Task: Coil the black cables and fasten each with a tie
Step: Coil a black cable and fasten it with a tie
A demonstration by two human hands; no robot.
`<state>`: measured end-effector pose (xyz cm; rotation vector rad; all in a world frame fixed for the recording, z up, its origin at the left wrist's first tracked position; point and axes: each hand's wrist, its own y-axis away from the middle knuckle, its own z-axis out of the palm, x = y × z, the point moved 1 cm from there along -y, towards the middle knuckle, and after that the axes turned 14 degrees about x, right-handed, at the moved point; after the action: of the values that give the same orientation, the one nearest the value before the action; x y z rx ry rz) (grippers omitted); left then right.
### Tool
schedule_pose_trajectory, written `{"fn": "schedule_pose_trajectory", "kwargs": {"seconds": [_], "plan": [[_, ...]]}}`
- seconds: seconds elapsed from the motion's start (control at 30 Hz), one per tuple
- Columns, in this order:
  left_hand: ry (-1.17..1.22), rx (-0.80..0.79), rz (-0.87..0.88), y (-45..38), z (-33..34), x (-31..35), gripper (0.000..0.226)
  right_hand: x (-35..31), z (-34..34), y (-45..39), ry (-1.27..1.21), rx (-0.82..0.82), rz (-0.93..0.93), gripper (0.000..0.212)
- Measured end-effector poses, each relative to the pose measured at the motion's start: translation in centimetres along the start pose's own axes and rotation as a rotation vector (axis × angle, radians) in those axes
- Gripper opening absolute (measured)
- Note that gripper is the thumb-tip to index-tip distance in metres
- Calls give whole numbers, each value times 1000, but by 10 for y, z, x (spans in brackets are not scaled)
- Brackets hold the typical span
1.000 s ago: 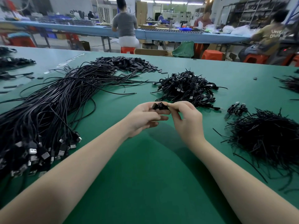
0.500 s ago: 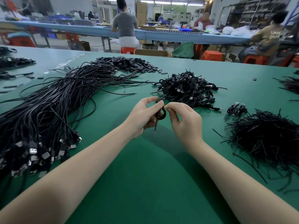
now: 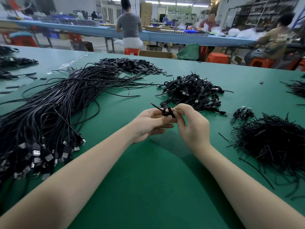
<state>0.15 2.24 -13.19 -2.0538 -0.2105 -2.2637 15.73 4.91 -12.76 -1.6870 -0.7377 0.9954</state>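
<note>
One small coiled cable (image 3: pixel 167 111) sits above the green table (image 3: pixel 148 187), between two hands. Left hand (image 3: pixel 149 124) holds it from below, fingers curled under the coil. Right hand (image 3: pixel 189 124) pinches it at the fingertips (image 3: pixel 177 109). One loose tail runs up and left from the coil (long axis diagonal).

Piles, counted: one long sheaf of uncoiled cables (image 3: pixel 54 113) left; one heap of finished coils (image 3: pixel 191 91) behind the hands; one mound of ties (image 3: pixel 270 146) right, two coils (image 3: pixel 243 113) just beside it.
</note>
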Motion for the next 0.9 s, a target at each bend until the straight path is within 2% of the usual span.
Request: {"fn": "schedule_pose_trajectory", "kwargs": {"seconds": [0.07,0.13,0.2,0.3,0.37,0.43,0.5,0.57,0.63,0.7,0.77,0.83,0.9], "plan": [[-84,120,68,-1,3,-2,15,0,1,1,-5,12,-7,24],[-137,214,114,-3,5,-4,31,-1,2,2,-20,19,-32,26],[-121,213,127,-3,8,-5,41,0,4,2,-47,38,-124,26],[-10,158,12,-3,4,-3,50,-5,2,2,-28,78,-337,34],[-3,142,-23,-5,0,-4,52,-8,1,2,-3,51,-414,35],[-38,191,45,-5,-1,-5,57,-10,4,0,29,-48,-300,33],[-205,325,212,-6,-3,-6,58,-9,6,-14,-12,-127,13,19],[-392,413,331,-7,-9,-10,53,1,7,-34,0,-79,228,9],[-459,413,352,-6,-11,-16,46,20,9,-60,120,-20,350,6],[-496,414,367,-4,-9,-18,38,41,13,-82,219,-78,546,20],[-532,475,416,-4,-11,-7,29,51,20,-84,326,-350,735,50],[-540,639,464,-10,-27,20,23,45,25,-63,446,-600,714,70],[-696,744,477,-15,-62,55,29,35,26,-28,450,-684,589,74]]}}
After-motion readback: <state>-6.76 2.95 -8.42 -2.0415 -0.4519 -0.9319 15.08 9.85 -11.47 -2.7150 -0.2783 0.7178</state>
